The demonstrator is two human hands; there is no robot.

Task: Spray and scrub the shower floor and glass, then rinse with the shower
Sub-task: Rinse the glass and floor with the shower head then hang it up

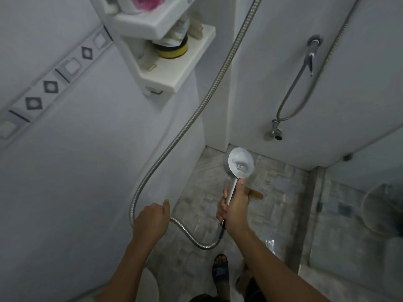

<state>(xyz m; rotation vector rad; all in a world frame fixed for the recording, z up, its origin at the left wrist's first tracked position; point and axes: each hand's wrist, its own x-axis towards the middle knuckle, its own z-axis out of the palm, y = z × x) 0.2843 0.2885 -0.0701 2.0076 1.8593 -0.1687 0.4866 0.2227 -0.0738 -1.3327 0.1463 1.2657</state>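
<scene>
My right hand [235,208] grips the handle of a round chrome shower head [241,163], its back toward me, held over the mottled tiled shower floor [277,188]. A metal hose [189,125] loops from the handle's base up along the wall to the top of the view. My left hand [152,221] hovers beside the hose loop with fingers curled, holding nothing that I can see. A brown stick-like handle [257,195] pokes out from behind my right hand, low over the floor. The glass panel [359,214] stands at the right.
White corner shelves [185,70] at upper middle carry a yellow scrub pad and bottles. A wall tap [310,55] with a second hose and a valve [275,131] hang on the far wall. My sandalled foot [221,269] stands on the floor. A white rim shows at bottom left.
</scene>
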